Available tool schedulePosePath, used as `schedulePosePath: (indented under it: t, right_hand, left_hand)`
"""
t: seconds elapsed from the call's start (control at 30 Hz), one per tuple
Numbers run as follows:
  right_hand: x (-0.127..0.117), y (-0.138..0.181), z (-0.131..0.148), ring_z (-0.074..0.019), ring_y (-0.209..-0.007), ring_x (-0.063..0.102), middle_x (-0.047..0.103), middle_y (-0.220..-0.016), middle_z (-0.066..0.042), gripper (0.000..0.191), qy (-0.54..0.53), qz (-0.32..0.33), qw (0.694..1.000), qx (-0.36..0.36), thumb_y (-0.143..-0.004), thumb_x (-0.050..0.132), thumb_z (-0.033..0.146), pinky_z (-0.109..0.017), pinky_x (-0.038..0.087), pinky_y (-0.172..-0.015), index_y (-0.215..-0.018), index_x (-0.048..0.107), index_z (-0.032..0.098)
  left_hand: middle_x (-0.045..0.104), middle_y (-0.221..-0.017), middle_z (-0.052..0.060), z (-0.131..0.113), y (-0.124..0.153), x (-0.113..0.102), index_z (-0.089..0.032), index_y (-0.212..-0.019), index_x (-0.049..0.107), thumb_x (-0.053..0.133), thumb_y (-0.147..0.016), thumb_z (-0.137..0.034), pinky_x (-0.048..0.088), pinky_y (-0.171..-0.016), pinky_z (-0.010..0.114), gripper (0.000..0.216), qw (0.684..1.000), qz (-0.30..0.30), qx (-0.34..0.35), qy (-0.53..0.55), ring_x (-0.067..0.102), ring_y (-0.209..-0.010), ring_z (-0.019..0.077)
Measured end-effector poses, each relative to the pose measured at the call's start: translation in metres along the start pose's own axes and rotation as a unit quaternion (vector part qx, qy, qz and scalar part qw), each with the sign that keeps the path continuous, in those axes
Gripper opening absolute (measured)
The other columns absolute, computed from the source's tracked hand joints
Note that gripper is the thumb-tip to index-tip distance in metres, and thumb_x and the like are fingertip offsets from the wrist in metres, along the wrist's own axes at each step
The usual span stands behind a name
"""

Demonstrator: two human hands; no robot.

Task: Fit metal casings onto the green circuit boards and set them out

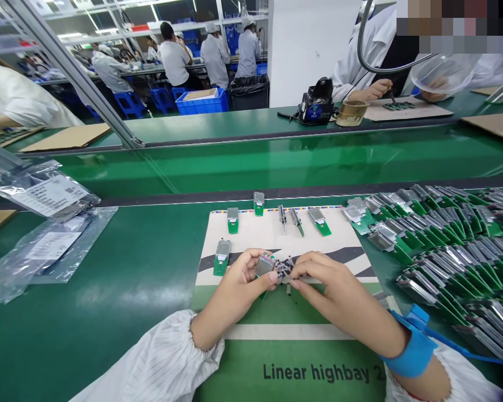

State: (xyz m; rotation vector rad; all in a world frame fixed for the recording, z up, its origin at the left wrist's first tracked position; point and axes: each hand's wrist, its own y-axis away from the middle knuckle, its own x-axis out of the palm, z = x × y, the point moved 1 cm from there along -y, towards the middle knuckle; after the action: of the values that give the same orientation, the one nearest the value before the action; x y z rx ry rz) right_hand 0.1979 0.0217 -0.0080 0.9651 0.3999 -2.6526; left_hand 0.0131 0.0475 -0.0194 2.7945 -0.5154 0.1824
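Observation:
My left hand (pixel 251 274) is closed around a small green circuit board with a grey screen-like module (pixel 265 266), tilted above the printed cardboard sheet (pixel 243 304). Just right of it lies a heap of small black pin connectors (pixel 283 269). At the heap's right edge, my right hand (pixel 324 276) has thumb and forefinger pinched together; whatever is between the fingertips is too small to make out. A loose connector (pixel 289 289) lies just below. Several similar boards, such as this left one (pixel 222 257) and this far one (pixel 259 203), are spread over the sheet.
Rows of stacked circuit boards (pixel 440 234) cover the right side. Clear plastic bags with labels (pixel 52 245) lie at left. A blue wrist strap (pixel 414 346) trails a cord rightward. Beyond the bench ledge (pixel 184 196), a co-worker's hand (pixel 377 90) works over another board.

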Motion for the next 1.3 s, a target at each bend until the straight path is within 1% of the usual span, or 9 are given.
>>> schedulePosePath:
  t: [0.13,0.23,0.33,0.4,0.53,0.73,0.93,1.1,1.3]
  right_hand:
    - [-0.003,0.001,0.005,-0.0160,-0.067,0.057,0.062,-0.075,-0.001,0.014,-0.037,-0.043,0.998,0.014,-0.088,0.049,0.016,-0.027,0.048,-0.058,-0.080,0.058,0.022]
    - [-0.006,0.003,0.008,-0.0144,-0.066,0.057,0.062,-0.073,0.001,0.013,-0.078,-0.083,0.993,0.008,-0.086,0.052,0.015,-0.025,0.047,-0.057,-0.078,0.058,0.023]
    - [-0.006,0.006,0.008,-0.0149,-0.069,0.060,0.065,-0.077,0.000,0.012,-0.131,-0.082,0.988,0.005,-0.087,0.054,0.014,-0.025,0.048,-0.059,-0.083,0.060,0.023]
    - [-0.006,0.007,0.008,-0.0157,-0.069,0.061,0.066,-0.077,0.000,0.009,-0.141,-0.075,0.987,-0.005,-0.089,0.057,0.017,-0.026,0.049,-0.058,-0.085,0.063,0.023]
    - [-0.007,0.009,0.011,-0.0178,-0.077,0.066,0.069,-0.083,-0.002,0.009,-0.114,-0.124,0.983,-0.067,-0.090,0.060,0.016,-0.029,0.055,-0.064,-0.088,0.064,0.024]
    - [-0.009,0.010,0.022,-0.0182,-0.072,0.066,0.069,-0.081,-0.003,0.018,-0.081,-0.179,0.973,-0.124,-0.088,0.056,0.009,-0.029,0.057,-0.060,-0.093,0.062,0.025]
    - [-0.006,0.014,0.023,-0.0179,-0.078,0.063,0.067,-0.084,-0.003,0.024,-0.048,-0.166,0.972,-0.161,-0.089,0.054,0.005,-0.030,0.054,-0.065,-0.102,0.059,0.024]
    - [-0.005,0.017,0.023,-0.0208,-0.086,0.059,0.066,-0.093,-0.009,0.029,-0.008,-0.159,0.968,-0.195,-0.089,0.052,-0.001,-0.033,0.052,-0.067,-0.107,0.061,0.020]
    - [-0.006,0.016,0.029,-0.0214,-0.077,0.057,0.067,-0.088,-0.009,0.026,0.020,-0.179,0.958,-0.224,-0.094,0.048,0.005,-0.035,0.051,-0.060,-0.110,0.061,0.020]
  left_hand:
    - [0.067,-0.101,0.005,0.001,0.001,0.002,-0.021,-0.102,0.060,0.076,-0.074,-0.029,0.051,-0.073,0.030,0.033,1.000,0.019,0.000,0.014,0.063,-0.088,0.0192]
    - [0.069,-0.098,0.005,0.000,0.005,0.004,-0.021,-0.105,0.060,0.075,-0.076,-0.032,0.051,-0.078,0.032,0.034,0.999,0.032,-0.001,0.029,0.064,-0.087,0.0188]
    - [0.070,-0.091,0.004,-0.001,0.010,0.007,-0.020,-0.105,0.060,0.071,-0.080,-0.034,0.051,-0.077,0.030,0.031,0.999,0.046,0.003,0.022,0.065,-0.082,0.0171]
    - [0.070,-0.095,0.005,-0.001,0.013,0.008,-0.022,-0.107,0.060,0.069,-0.082,-0.032,0.051,-0.079,0.029,0.028,0.999,0.047,0.005,0.009,0.065,-0.087,0.0174]
    - [0.068,-0.110,0.005,0.000,0.020,0.010,-0.026,-0.113,0.059,0.064,-0.086,-0.027,0.049,-0.085,0.029,0.027,0.998,0.049,0.027,-0.012,0.063,-0.103,0.0193]
    - [0.072,-0.096,0.004,0.001,0.028,0.015,-0.025,-0.103,0.064,0.062,-0.086,-0.023,0.052,-0.074,0.026,0.017,0.995,0.051,0.056,-0.064,0.066,-0.088,0.0183]
    - [0.072,-0.095,0.006,-0.001,0.034,0.019,-0.022,-0.094,0.064,0.067,-0.080,-0.020,0.057,-0.075,0.030,0.014,0.993,0.037,0.074,-0.082,0.069,-0.084,0.0198]
    - [0.073,-0.097,0.006,-0.003,0.034,0.018,-0.022,-0.094,0.064,0.067,-0.080,-0.019,0.057,-0.075,0.028,0.014,0.991,0.016,0.093,-0.094,0.070,-0.084,0.0194]
    - [0.072,-0.098,0.007,-0.002,0.033,0.020,-0.021,-0.095,0.064,0.067,-0.080,-0.015,0.059,-0.076,0.028,0.016,0.990,0.027,0.107,-0.085,0.070,-0.087,0.0195]
